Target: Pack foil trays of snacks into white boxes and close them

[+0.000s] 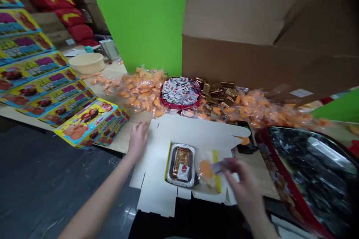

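An unfolded carton [157,171], white inside, lies in front of me. In its left part sits a foil tray [168,173] with gold-wrapped bars [181,158] and a small white sachet [183,171]. Beside the tray is a clear bag with an orange piece [206,168]. My left hand [138,140] is at the carton's left edge, fingers curled and closed on it, though blurred. Over the right side of the carton, my right hand [239,183] is closed on a small purplish packet [220,167], whose print is too blurred to read.
Bright printed boxes [84,123] are stacked at left. Behind the carton are orange bagged pieces [143,86], a red tray of sachets [165,104] and gold-wrapped bars [215,93]. A red-rimmed tray [276,173] of black items stands right. A large brown box [241,59] rises behind.
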### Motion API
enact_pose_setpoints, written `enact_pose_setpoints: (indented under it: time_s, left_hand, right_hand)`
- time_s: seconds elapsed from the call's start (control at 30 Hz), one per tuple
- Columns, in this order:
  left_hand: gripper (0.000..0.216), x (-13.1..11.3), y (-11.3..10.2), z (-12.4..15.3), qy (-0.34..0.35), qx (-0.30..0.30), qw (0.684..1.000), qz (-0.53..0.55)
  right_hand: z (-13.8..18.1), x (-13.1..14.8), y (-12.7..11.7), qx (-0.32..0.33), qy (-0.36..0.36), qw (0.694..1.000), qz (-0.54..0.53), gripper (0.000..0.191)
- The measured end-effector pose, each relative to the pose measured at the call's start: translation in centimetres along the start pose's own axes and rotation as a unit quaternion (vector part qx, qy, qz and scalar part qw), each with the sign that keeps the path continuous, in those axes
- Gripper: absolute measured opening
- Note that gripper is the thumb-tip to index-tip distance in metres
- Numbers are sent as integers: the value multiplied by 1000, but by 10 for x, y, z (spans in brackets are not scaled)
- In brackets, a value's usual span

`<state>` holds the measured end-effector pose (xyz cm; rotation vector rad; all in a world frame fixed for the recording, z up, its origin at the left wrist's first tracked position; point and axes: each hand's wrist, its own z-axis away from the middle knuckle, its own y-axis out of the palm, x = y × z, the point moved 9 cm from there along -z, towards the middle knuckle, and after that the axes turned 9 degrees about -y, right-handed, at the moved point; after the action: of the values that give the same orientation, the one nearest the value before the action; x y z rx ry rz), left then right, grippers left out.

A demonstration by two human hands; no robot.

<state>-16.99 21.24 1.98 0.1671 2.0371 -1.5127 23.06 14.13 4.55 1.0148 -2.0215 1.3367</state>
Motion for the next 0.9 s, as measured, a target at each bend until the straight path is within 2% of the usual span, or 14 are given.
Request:
enact_pose_setpoints:
  time_s: [0.07,0.13,0.23,0.37,0.5,0.63,0.73,0.9]
  left_hand:
    - [47,13,13,-40,-34,-5,999,-19]
    - [53,23,20,-75,-81,-24,996,-33]
    - [59,30,24,-113,-123,-40,990,-49]
    - [56,20,37,-140,-71,-2,996,-54]
    - [48,13,51,-146,-34,27,998,-37]
    - [43,22,49,-135,-37,39,999,-1]
    - [32,39,33,-121,-58,42,996,44]
    - [21,60,-10,-97,-114,10,980,162]
  right_hand:
    - [3,45,53,110,-75,991,-27,19]
    - [6,76,84,151,-134,979,-7,22]
    - [7,89,89,141,-173,975,14,26]
    - [10,74,67,146,-202,968,20,23]
    - [14,53,57,161,-227,959,45,24]
    - [16,44,55,134,-209,968,37,22]
    - [15,46,58,130,-175,976,20,19]
    - [14,63,59,146,-192,970,-9,21]
